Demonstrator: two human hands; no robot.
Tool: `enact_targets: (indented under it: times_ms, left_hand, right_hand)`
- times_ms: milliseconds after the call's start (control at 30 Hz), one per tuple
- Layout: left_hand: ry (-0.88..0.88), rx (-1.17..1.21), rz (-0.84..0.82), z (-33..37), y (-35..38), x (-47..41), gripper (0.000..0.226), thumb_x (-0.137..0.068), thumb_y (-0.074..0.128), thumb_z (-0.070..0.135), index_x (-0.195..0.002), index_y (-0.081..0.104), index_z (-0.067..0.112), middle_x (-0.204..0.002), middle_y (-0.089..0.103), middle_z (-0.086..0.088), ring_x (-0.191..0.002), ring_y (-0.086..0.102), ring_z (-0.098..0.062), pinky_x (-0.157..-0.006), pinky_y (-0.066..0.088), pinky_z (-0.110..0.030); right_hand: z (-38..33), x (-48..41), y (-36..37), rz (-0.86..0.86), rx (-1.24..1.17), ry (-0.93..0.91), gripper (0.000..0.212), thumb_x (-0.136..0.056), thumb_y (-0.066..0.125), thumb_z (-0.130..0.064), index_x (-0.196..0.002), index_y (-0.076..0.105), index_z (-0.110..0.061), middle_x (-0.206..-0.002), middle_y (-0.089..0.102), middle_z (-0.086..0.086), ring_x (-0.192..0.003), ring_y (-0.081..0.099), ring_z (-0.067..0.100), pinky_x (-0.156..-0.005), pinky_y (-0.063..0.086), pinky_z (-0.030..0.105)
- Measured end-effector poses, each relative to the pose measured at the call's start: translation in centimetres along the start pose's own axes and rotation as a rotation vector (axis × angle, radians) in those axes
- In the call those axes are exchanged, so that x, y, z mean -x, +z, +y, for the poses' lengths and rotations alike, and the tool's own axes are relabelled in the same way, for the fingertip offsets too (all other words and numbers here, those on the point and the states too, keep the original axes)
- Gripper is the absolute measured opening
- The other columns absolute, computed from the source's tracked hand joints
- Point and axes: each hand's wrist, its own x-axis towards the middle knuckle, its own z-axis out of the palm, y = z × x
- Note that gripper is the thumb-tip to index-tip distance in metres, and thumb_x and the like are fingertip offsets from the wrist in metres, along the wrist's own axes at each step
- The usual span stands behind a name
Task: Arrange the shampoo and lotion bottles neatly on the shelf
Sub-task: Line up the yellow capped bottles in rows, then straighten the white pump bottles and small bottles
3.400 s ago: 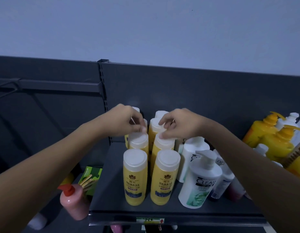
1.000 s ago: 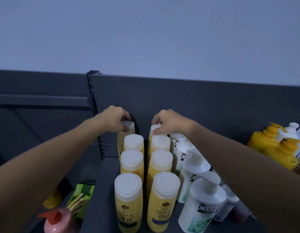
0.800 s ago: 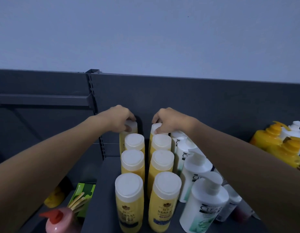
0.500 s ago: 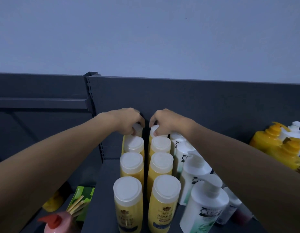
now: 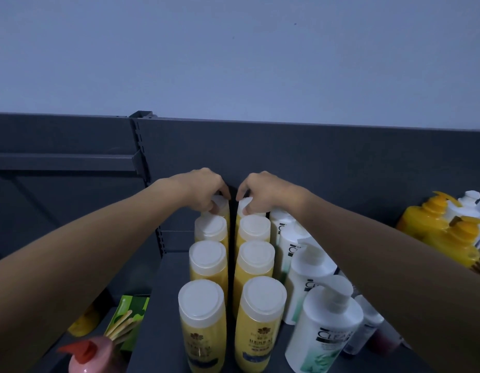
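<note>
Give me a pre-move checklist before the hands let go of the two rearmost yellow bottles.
1. Left hand has its grip on the left rearmost yellow bottle's cap: ok.
2. Right hand has its grip on the right rearmost yellow bottle's cap: ok.
3. Rearmost bottles touching the back panel: cannot tell, hands hide it.
4. Two yellow rows straight and parallel, front bottles upright: ok.
5. White pump bottles beside the right row in a tidy line: not ok, staggered.
</note>
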Motion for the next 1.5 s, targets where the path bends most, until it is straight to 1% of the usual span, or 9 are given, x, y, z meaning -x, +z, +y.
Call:
enact_targets:
  times_ms: [167, 367, 600, 800, 1033, 1167, 1267, 1400, 1500]
  left_hand:
    - [-0.027, -0.042, 0.002, 0.3, -0.2, 0.2, 0.053, -0.091, 0.073, 0.034, -0.142, 0.059, 0.031, -0.136, 0.063, 0.003, -0.12, 0.061, -0.022, -0.098, 0.054, -0.04]
    - [-0.066, 0.009, 0.189, 2.7, -2.5, 2.3, 0.043, -0.094, 0.071, 0.037, -0.135, 0.065, 0.025, -0.12, 0.07, 0.002, -0.11, 0.065, -0.022, -0.093, 0.057, -0.041]
    - [0.09, 0.219, 0.263, 11.3, -3.7, 4.8, 0.028, -0.093, 0.071, 0.038, -0.119, 0.073, 0.028, -0.108, 0.073, 0.01, -0.101, 0.068, -0.013, -0.09, 0.059, -0.038]
    - [0.229, 0.289, 0.222, 19.6, -3.5, 8.1, 0.026, -0.095, 0.065, 0.049, -0.11, 0.077, 0.031, -0.097, 0.073, 0.018, -0.089, 0.067, 0.0, -0.085, 0.057, -0.027]
    - [0.158, 0.152, 0.125, 24.0, -0.7, 9.2, 0.045, -0.088, 0.075, 0.046, -0.129, 0.069, 0.028, -0.117, 0.071, 0.007, -0.101, 0.063, -0.011, -0.079, 0.049, -0.026]
    - [0.09, 0.201, 0.206, 24.5, 0.1, 9.2, 0.037, -0.09, 0.074, 0.038, -0.125, 0.071, 0.028, -0.113, 0.074, 0.008, -0.1, 0.064, -0.01, -0.076, 0.044, -0.022]
    - [0.069, 0.214, 0.23, 24.5, 0.4, 9.6, 0.033, -0.089, 0.074, 0.039, -0.12, 0.074, 0.03, -0.1, 0.074, 0.008, -0.087, 0.059, -0.009, -0.07, 0.04, -0.023]
    - [0.062, 0.232, 0.269, 24.8, 0.4, 9.9, 0.026, -0.089, 0.073, 0.036, -0.115, 0.075, 0.037, -0.088, 0.065, 0.012, -0.082, 0.053, -0.01, -0.059, 0.033, -0.015]
    - [0.053, 0.237, 0.269, 25.0, 0.3, 10.0, 0.019, -0.089, 0.073, 0.037, -0.108, 0.074, 0.04, -0.081, 0.059, 0.011, -0.076, 0.051, -0.01, -0.053, 0.028, -0.016]
  right_hand:
    - [0.0, 1.3, -1.2, 0.0, -0.001, -0.004, 0.045, -0.089, 0.074, -0.035, -0.132, 0.067, -0.023, -0.129, 0.066, -0.001, -0.117, 0.063, 0.021, -0.095, 0.054, 0.032]
    - [1.0, 7.3, -5.7, 0.117, -0.043, 0.01, 0.043, -0.094, 0.067, -0.043, -0.134, 0.065, -0.025, -0.121, 0.067, -0.006, -0.112, 0.064, 0.014, -0.097, 0.052, 0.032]
    - [4.4, 17.3, -7.0, 0.082, 0.025, 0.117, 0.036, -0.093, 0.069, -0.043, -0.127, 0.067, -0.031, -0.11, 0.071, -0.01, -0.087, 0.06, 0.001, -0.078, 0.047, 0.023]
    - [7.1, 24.1, -5.3, 0.025, -0.04, 0.131, 0.034, -0.091, 0.073, -0.036, -0.124, 0.07, -0.028, -0.101, 0.077, -0.008, -0.086, 0.067, 0.0, -0.073, 0.051, 0.017]
    - [8.4, 24.1, -1.9, 0.023, -0.008, 0.06, 0.044, -0.088, 0.075, -0.033, -0.13, 0.066, -0.023, -0.111, 0.072, -0.005, -0.096, 0.067, 0.013, -0.088, 0.057, 0.032]
    - [8.8, 21.2, -1.0, 0.098, -0.045, 0.046, 0.048, -0.083, 0.079, -0.033, -0.127, 0.067, -0.02, -0.113, 0.07, -0.002, -0.103, 0.066, 0.017, -0.089, 0.057, 0.037]
    - [9.1, 19.1, -0.3, 0.023, -0.022, 0.037, 0.058, -0.077, 0.086, -0.035, -0.127, 0.066, -0.018, -0.118, 0.069, -0.001, -0.108, 0.066, 0.021, -0.09, 0.056, 0.037]
    - [9.7, 17.6, 1.6, -0.027, -0.008, -0.009, 0.036, -0.066, 0.09, -0.039, -0.083, 0.061, -0.026, -0.091, 0.066, -0.003, -0.089, 0.064, 0.022, -0.075, 0.055, 0.036]
    - [10.1, 17.2, 2.7, 0.017, -0.079, -0.037, 0.043, -0.06, 0.089, -0.035, -0.065, 0.048, -0.027, -0.07, 0.055, -0.005, -0.067, 0.054, 0.018, -0.059, 0.045, 0.033]
